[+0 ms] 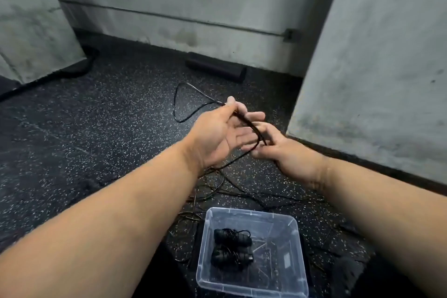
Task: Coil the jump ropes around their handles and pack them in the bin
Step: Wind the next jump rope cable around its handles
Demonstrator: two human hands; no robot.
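A thin black jump rope (pixel 180 104) runs from a loop on the speckled floor up into both my hands. My left hand (pixel 220 135) is palm up and pinches the rope between thumb and fingertips. My right hand (pixel 283 150) grips a bend of the same rope just to the right, fingers curled round it. The rope's handles are hidden. A clear plastic bin (pixel 300 249) sits on the floor near me, holding two coiled black jump ropes (pixel 231 247) side by side. More loose rope (pixel 217 191) lies tangled between my hands and the bin.
A black foam roller (pixel 215 70) lies against the far wall. A concrete pillar (pixel 377 68) stands close on the right, another wall section (pixel 31 26) on the left. A thick black cable (pixel 79 68) curves at the far left.
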